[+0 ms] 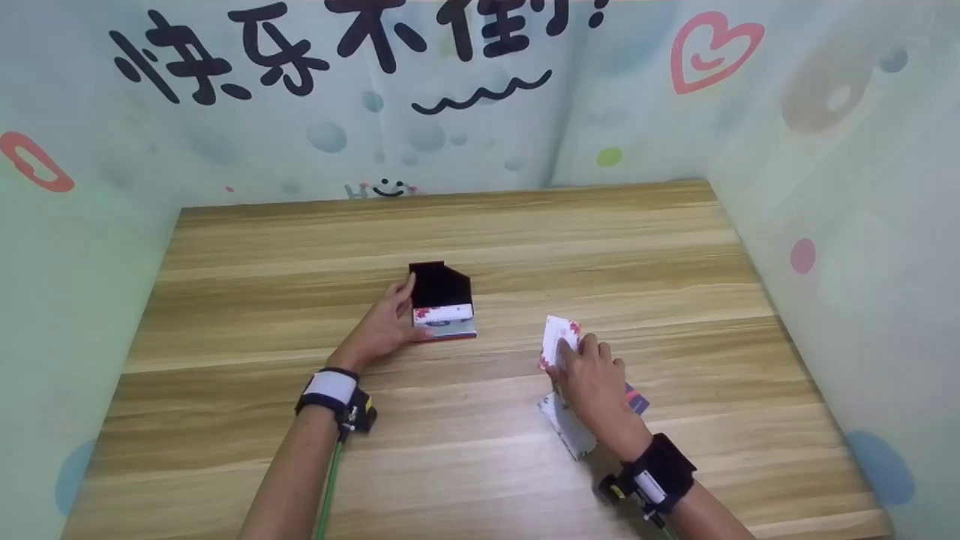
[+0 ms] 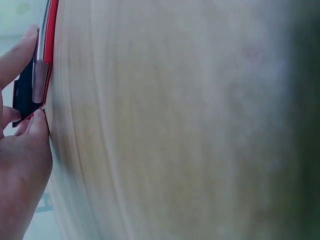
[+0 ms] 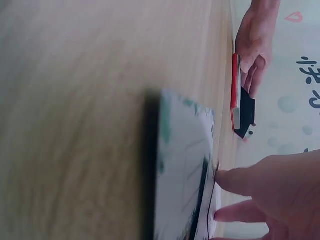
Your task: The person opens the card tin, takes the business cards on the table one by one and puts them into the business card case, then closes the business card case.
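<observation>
My left hand [image 1: 379, 326] grips the left side of a card case [image 1: 441, 285] with its black flap up and a red edge. Inside its pocket lie cards, the front one white with red flowers [image 1: 450, 313]. In the left wrist view, the thumb and fingers hold the case [image 2: 48, 40] at its edge. Farther right, my right hand [image 1: 600, 382] pinches a white flowered card [image 1: 556, 337]. Partly hidden below this hand is a pale patterned stack of cards [image 1: 570, 427], close up in the right wrist view. A dark card with a pink stripe [image 1: 637, 400] shows beside it.
Both hands work over a wood-grain table [image 1: 300, 247]. Pale printed cloth walls [image 1: 480, 150] with dark lettering stand at its back and sides. Each wrist carries a strapped camera [image 1: 360, 411], and a green cable [image 1: 328, 480] runs along the left forearm.
</observation>
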`<state>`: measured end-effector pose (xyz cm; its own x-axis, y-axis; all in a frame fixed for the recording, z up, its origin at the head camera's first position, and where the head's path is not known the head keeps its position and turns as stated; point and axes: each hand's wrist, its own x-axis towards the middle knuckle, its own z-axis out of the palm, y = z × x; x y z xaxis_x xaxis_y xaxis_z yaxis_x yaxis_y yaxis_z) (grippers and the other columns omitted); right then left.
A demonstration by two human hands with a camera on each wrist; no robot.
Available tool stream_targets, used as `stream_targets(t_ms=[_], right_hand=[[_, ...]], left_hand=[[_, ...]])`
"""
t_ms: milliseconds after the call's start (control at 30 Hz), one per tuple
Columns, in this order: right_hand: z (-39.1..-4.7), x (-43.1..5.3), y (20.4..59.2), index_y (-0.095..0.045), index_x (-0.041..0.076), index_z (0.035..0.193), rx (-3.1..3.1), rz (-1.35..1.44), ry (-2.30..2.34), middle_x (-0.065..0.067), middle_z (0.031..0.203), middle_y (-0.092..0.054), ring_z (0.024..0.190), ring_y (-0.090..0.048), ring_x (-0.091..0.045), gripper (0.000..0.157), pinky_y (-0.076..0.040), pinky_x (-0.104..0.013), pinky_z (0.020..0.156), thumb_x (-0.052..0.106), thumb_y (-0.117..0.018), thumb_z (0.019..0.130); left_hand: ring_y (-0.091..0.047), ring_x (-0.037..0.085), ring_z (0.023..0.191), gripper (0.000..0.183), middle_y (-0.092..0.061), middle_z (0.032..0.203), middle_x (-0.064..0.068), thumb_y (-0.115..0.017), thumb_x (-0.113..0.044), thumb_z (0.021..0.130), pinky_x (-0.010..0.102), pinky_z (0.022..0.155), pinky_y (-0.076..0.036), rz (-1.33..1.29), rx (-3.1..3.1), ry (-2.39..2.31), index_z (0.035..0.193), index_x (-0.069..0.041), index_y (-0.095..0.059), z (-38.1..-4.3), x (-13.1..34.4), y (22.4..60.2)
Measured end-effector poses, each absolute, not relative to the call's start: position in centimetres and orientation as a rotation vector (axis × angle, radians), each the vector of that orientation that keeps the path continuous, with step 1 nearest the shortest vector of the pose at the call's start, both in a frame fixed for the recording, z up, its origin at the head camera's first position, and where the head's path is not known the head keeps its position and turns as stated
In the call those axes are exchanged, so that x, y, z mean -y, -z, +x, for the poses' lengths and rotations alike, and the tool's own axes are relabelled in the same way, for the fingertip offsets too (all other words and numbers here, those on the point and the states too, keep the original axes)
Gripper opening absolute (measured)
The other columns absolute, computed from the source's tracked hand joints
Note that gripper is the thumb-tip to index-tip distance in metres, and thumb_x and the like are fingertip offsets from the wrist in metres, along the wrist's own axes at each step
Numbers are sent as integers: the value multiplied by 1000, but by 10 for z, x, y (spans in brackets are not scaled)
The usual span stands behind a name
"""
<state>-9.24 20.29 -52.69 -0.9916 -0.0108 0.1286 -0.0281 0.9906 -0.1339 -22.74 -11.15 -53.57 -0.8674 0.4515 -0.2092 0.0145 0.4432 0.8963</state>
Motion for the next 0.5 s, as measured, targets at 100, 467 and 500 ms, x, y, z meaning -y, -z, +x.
stream_targets(t_ms=[100, 467, 500], right_hand=[[-92, -206, 527, -68, 10, 128, 2991, 66, -221, -20, 104, -59, 85, -56, -34, 44, -50, -45, 62, 29, -74, 89], [-94, -209, 521, -68, 12, 128, 3048, 45, -333, -20, 105, -60, 88, -57, -35, 43, -51, -46, 63, 21, -76, 87], [-95, -209, 520, -67, 11, 129, 3056, 32, -358, -20, 106, -60, 90, -57, -35, 43, -51, -47, 64, 21, -76, 87]], left_hand=[[-20, 39, 153, 109, -2, 168, 20, -80, -16, 84, 40, 125, -26, 396, -2282, -1414, 161, -13, -3, -229, 112, 539], [-21, 38, 153, 109, -3, 167, 19, -80, -16, 84, 40, 126, -25, 402, -2281, -1413, 161, -13, -4, -229, 112, 539], [-20, 38, 153, 109, -3, 167, 19, -80, -16, 84, 40, 126, -26, 400, -2278, -1415, 161, -13, -4, -229, 112, 539]])
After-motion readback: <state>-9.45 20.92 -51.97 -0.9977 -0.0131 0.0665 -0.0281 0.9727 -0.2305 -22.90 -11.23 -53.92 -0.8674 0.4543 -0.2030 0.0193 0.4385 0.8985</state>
